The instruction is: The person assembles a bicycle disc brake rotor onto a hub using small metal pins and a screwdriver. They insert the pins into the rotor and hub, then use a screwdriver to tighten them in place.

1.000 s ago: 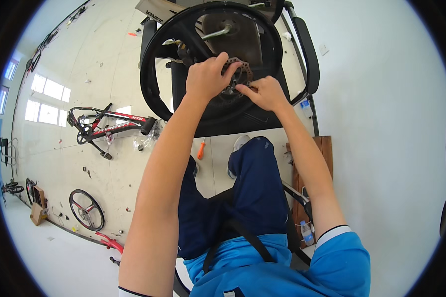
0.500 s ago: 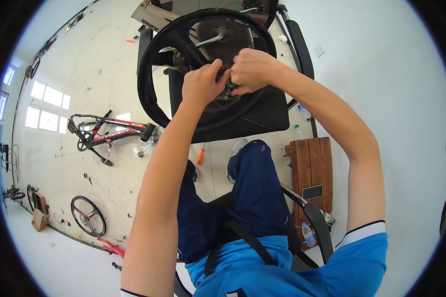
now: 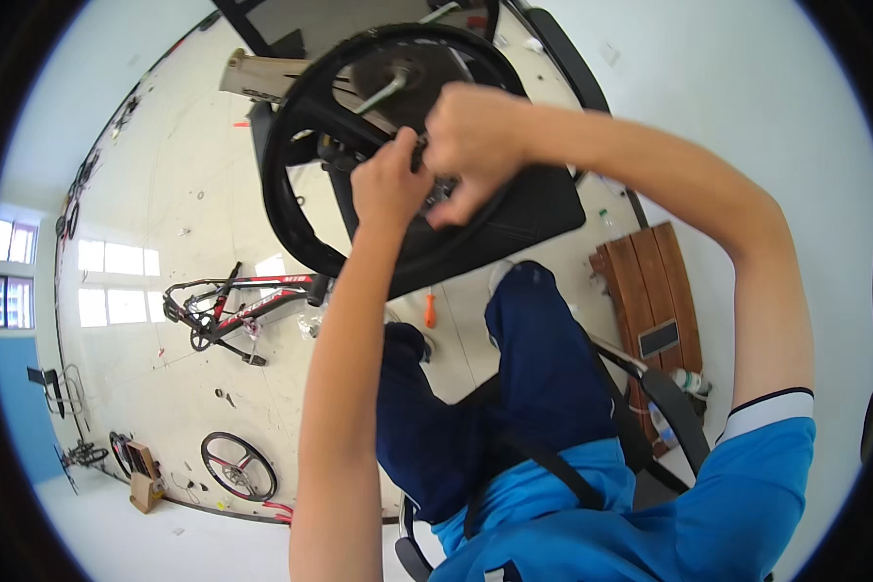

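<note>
A black spoked bicycle wheel (image 3: 274, 194) lies tilted over a black chair seat (image 3: 543, 209) in front of me. My left hand (image 3: 386, 186) is closed at the wheel's hub, thumb raised, its other fingers largely hidden. Right beside it, my right hand (image 3: 470, 141) is curled over the hub, slightly smeared by motion. Whatever the fingers grip is covered by the hands. A bit of metal at the hub (image 3: 441, 189) shows beneath the right hand. Beyond the hands, a silver crank arm (image 3: 380, 94) crosses behind the wheel's opening.
A pale bike frame (image 3: 262, 76) sits behind the wheel. On the floor at left lie a black-and-red bike frame (image 3: 252, 312) and another wheel (image 3: 239, 467). An orange-handled screwdriver (image 3: 430, 308) lies below the seat. At right stands a wooden bench (image 3: 640, 281) bearing a phone (image 3: 658, 339).
My view has turned, so the room looks rotated and shifted. My right hand has rolled over at the hub, with its wrist raised. The left hand stays beside it.
</note>
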Demonstrator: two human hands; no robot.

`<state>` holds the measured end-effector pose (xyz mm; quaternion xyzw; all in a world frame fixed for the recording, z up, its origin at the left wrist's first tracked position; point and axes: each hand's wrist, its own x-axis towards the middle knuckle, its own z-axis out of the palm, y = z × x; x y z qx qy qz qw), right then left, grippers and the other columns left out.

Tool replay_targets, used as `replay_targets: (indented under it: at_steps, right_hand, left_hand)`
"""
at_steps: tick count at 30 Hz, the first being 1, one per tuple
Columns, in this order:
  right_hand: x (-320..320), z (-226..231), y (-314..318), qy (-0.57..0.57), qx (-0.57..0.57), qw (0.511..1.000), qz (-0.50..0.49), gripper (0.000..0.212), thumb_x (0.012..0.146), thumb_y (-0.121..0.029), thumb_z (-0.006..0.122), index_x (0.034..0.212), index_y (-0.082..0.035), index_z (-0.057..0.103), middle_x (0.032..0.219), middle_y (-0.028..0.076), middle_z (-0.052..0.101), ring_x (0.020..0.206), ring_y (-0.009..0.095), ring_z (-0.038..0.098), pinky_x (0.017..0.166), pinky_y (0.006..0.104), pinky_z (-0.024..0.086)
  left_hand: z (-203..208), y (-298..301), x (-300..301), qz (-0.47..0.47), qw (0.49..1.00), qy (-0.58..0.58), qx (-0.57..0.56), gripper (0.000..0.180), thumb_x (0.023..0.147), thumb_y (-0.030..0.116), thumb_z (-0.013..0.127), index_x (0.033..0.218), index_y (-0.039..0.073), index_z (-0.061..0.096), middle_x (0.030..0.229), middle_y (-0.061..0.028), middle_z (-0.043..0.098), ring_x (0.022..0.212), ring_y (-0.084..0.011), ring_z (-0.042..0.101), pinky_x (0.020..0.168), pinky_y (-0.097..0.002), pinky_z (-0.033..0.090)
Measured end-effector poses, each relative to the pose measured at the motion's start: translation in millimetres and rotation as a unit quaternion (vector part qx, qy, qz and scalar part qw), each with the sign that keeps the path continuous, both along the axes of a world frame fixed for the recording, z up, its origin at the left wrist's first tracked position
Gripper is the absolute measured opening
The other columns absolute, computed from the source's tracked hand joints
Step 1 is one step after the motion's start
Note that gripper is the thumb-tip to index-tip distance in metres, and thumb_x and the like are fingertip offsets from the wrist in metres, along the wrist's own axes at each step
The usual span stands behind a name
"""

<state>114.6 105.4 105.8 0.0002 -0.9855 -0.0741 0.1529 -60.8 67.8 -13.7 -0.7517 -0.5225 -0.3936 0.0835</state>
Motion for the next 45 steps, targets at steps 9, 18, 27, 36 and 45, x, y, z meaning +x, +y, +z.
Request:
replay_targets:
  at_steps: [9,18,27,36,45]
  right_hand:
    - [59,-137,-62,0.348,-0.41,0.733,-0.416,0.061,0.093,-0.041,0.073,0.057,0.004,0.053,0.046,0.007,0.034,0.044,0.012,0.031,0.044,0.0342,0.026]
    - [13,-182,-88,0.42,-0.492,0.63,-0.43,0.066,0.097,-0.042,0.069,0.055,0.003,0.047,0.048,0.001,0.026,0.048,0.009,0.025,0.045,0.0336,0.021]
    - [2,-193,-90,0.426,-0.506,0.615,-0.429,0.069,0.098,-0.041,0.068,0.051,-0.002,0.038,0.05,-0.005,0.024,0.05,0.005,0.024,0.047,0.0316,0.017]
    - [-2,-197,-93,0.427,-0.516,0.603,-0.433,0.069,0.099,-0.043,0.066,0.051,-0.001,0.039,0.05,-0.005,0.025,0.05,0.005,0.025,0.047,0.0319,0.018]
    - [-5,-208,-92,0.46,-0.548,0.571,-0.403,0.067,0.098,-0.043,0.067,0.054,0.002,0.045,0.049,-0.001,0.027,0.05,0.007,0.027,0.046,0.0323,0.021]
  left_hand:
    - [11,2,21,0.013,1.0,-0.009,0.025,0.04,0.088,0.043,0.075,0.077,0.011,0.053,0.061,-0.0072,0.063,0.054,-0.03,0.065,0.045,-0.0393,0.05]
    - [13,-1,16,0.023,0.999,0.004,0.026,0.041,0.088,0.041,0.076,0.075,0.01,0.052,0.058,-0.0056,0.062,0.049,-0.0275,0.063,0.042,-0.0355,0.046]
    - [11,0,17,0.01,0.999,-0.021,0.023,0.042,0.088,0.04,0.078,0.074,0.008,0.055,0.056,-0.0084,0.06,0.047,-0.0306,0.061,0.043,-0.0368,0.045]
    - [10,1,17,0.013,0.998,-0.005,0.053,0.043,0.088,0.041,0.076,0.073,0.01,0.051,0.054,-0.0048,0.059,0.044,-0.0256,0.059,0.04,-0.0336,0.043]
    - [7,3,17,0.014,0.999,-0.008,0.048,0.042,0.088,0.04,0.077,0.073,0.01,0.052,0.054,-0.0048,0.059,0.044,-0.0258,0.059,0.039,-0.0337,0.043]
